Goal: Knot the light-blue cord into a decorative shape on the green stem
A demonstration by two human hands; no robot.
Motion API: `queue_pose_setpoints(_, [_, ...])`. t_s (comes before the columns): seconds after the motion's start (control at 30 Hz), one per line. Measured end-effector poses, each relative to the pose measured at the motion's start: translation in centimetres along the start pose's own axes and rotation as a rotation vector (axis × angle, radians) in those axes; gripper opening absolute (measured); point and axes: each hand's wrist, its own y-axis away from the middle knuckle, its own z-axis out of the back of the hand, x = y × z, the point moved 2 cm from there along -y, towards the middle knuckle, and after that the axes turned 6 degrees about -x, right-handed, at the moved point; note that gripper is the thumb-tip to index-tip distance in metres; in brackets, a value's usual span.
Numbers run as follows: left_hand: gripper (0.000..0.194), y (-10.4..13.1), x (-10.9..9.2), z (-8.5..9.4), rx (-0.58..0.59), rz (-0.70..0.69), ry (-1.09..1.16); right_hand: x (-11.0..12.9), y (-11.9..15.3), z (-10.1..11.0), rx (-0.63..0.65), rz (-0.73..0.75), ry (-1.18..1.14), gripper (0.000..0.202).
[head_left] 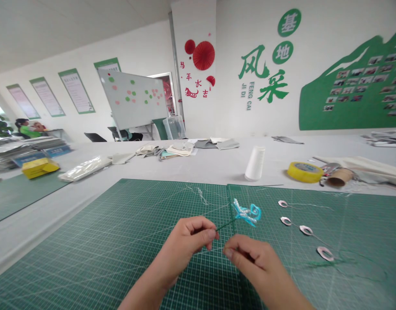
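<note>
Between the thumb and fingers of my left hand is the thin green stem of a blue wire flower. White beads line its curled blue petals, and it leans to the upper right. My right hand is closed in a pinch just below the flower, apart from the stem; whatever its fingertips hold is too fine to make out. Both hands are over the green cutting mats. On the right mat lie several pale pink oval loops on thin wires, the nearest one beside tangled green thread.
Behind the mats stand a white thread cone and a yellow tape roll, with a cardboard tube beside it. Folded cloth lies farther back. To the left are a yellow box and a plastic-wrapped packet.
</note>
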Motion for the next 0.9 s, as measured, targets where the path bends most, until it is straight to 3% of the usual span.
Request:
queue_pose_setpoints(0.2, [0.015, 0.8, -0.2, -0.6, 0.292, 0.012, 0.068, -1.9, -1.0, 0.5, 0.09, -0.096, -0.202, 0.023])
queue_pose_setpoints(0.5, [0.015, 1.3, -0.2, -1.0, 0.467, 0.028, -0.196, -1.7, -1.3, 1.9, 0.162, -0.102, -0.306, 0.029])
queue_pose_setpoints(0.7, [0.02, 1.0, 0.7, -1.0, 0.337, -0.147, -0.547, -0.6, -0.9, 2.6, 0.143, -0.04, -0.062, 0.025])
queue_pose_setpoints(0.8, [0.02, 0.9, 1.1, -0.9, 0.215, -0.267, -0.703, 0.2, -0.6, 2.6, 0.095, 0.063, 0.158, 0.023])
queue_pose_setpoints(0.9, [0.022, 0.5, 1.3, -0.7, 0.09, -0.3, -0.811, 0.6, -0.1, 2.0, 0.06, 0.191, 0.304, 0.022])
